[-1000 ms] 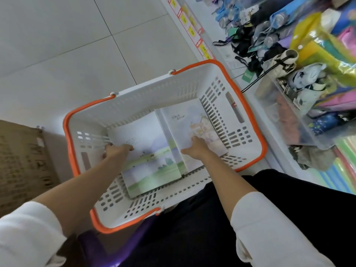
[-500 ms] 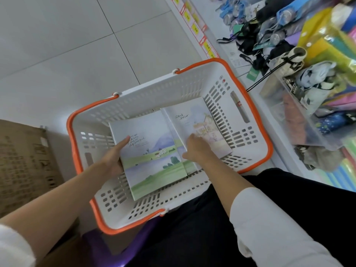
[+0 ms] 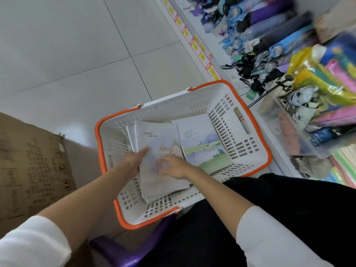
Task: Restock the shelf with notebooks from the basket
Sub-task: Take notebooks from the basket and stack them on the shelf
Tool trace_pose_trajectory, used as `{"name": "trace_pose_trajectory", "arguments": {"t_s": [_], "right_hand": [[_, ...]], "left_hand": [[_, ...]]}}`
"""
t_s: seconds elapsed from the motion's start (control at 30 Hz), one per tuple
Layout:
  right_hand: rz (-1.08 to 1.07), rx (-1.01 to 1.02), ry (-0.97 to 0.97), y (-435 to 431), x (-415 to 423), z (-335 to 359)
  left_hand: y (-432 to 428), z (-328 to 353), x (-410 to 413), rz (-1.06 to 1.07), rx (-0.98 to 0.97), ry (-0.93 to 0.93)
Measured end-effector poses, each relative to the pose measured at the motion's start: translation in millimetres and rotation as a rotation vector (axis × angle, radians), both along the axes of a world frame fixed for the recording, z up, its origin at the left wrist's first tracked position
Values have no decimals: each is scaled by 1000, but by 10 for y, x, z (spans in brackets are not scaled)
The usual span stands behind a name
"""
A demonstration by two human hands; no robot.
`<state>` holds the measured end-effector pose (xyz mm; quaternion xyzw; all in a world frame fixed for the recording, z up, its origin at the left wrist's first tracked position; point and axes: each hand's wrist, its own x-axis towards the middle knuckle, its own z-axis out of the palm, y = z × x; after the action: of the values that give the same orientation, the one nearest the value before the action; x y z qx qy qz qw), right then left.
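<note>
A white basket with an orange rim (image 3: 268, 151) stands on the floor in front of me. Inside, a notebook with a house drawing (image 3: 159, 140) tops a small stack on the left. A notebook with a green landscape cover (image 3: 204, 147) lies flat on the right. My left hand (image 3: 134, 160) grips the house notebook's left edge, thumb on the cover. My right hand (image 3: 173, 167) rests on that cover with its fingers spread. The notebooks below the top one are mostly hidden.
The shelf edge with yellow price tags (image 3: 194, 45) runs along the right, holding folded umbrellas (image 3: 269, 35), colourful packets (image 3: 327, 74) and a clear bin (image 3: 289, 132). A cardboard box (image 3: 28, 166) stands at the left. A purple stool (image 3: 119, 251) is under me. Pale tiled floor lies beyond the basket.
The house notebook has moved from the right side of the basket to the left, into both hands. The landscape notebook now lies on the right. The view has tilted up towards the shelf.
</note>
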<state>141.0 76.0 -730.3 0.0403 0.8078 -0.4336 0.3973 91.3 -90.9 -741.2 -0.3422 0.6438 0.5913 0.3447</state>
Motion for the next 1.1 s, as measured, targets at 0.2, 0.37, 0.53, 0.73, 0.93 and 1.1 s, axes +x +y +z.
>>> {"name": "trace_pose_trajectory", "arguments": {"t_s": [0.2,0.37,0.53,0.73,0.93,1.1], "right_hand": [[-403,158,-31,791,-25,308],[-613,4,-60,1033,16,742],[-727,57,144,1340,95,1342],[-825,53,363,1833,476,2376],[-1001,181,699,2378,1041,3363],[-1318,121,940,2804,1613,4021]], "left_hand": [[114,459,-191,-104,349,-2],[417,923,-386,-208,507,90],[894,1302,-440,-176,359,265],[1592,1885,-326,-107,415,387],[2557,2876,-163,-232,502,600],[3346,3746,151,-470,621,715]]}}
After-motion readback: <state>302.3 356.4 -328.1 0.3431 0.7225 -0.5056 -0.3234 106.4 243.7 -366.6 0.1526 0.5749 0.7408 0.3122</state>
